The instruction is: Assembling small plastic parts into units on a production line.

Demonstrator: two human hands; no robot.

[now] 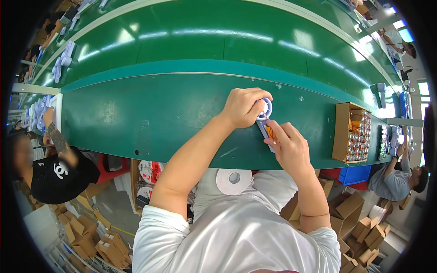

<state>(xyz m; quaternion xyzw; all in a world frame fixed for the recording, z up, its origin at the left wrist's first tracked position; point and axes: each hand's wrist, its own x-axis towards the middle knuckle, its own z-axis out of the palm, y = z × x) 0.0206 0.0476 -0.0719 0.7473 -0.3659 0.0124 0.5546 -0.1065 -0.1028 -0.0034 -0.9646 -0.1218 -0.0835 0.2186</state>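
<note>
A green worktable (136, 113) runs across a busy workshop, its near edge at the seated person's lap. On the lap lies a white roll (223, 182) with a hollow core. Just above the table's near half, the right hand (291, 144) pinches the lower handle of a pale ring-headed device (263, 128), beside an orange part (271, 133) at the handle. The left hand (246, 108) is closed on the device's ring end, which points away from the body. To the right, well apart from the hands, stands a cardboard box (341, 132) of silvery cylinders (358, 136). Beyond the table stretches a glossy green surface (182, 45) streaked with reflected light.
</note>
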